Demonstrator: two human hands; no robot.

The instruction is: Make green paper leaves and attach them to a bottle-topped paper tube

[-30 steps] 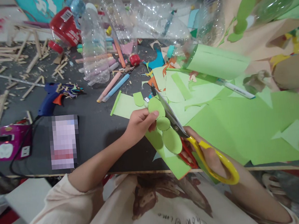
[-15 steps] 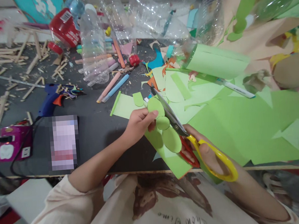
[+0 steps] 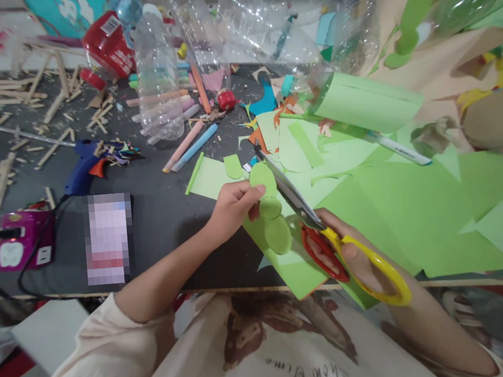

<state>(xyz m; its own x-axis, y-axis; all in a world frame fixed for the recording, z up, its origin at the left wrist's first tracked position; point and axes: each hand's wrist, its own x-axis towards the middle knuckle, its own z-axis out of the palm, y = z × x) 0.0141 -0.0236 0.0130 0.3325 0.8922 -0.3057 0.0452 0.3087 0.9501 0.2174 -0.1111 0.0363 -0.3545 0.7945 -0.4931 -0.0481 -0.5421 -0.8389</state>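
Between thumb and fingers, my left hand [image 3: 238, 208] pinches a green paper cutout [image 3: 276, 233] made of joined rounded lobes, gripping it by the upper lobe. My right hand [image 3: 356, 256] holds scissors [image 3: 303, 212] with yellow and red handles. Their long blades point up and left, just right of the cutout, and look closed or nearly so. Below the cutout lies a strip of green paper [image 3: 300, 283] reaching the table's front edge. A wide green sheet [image 3: 380, 219] spreads beside and behind my right hand.
A blue glue gun [image 3: 82, 170], a phone [image 3: 107, 240] and a purple power block [image 3: 24, 240] lie to the left. Wooden sticks litter the far left. Clear plastic bottles [image 3: 158, 74], a rolled green paper tube [image 3: 369, 102] and a pen [image 3: 400, 146] lie further back.
The scissors and my right hand have shifted slightly right, away from the cutout. The cutout's lower lobes have swung left and tilted in my left hand.
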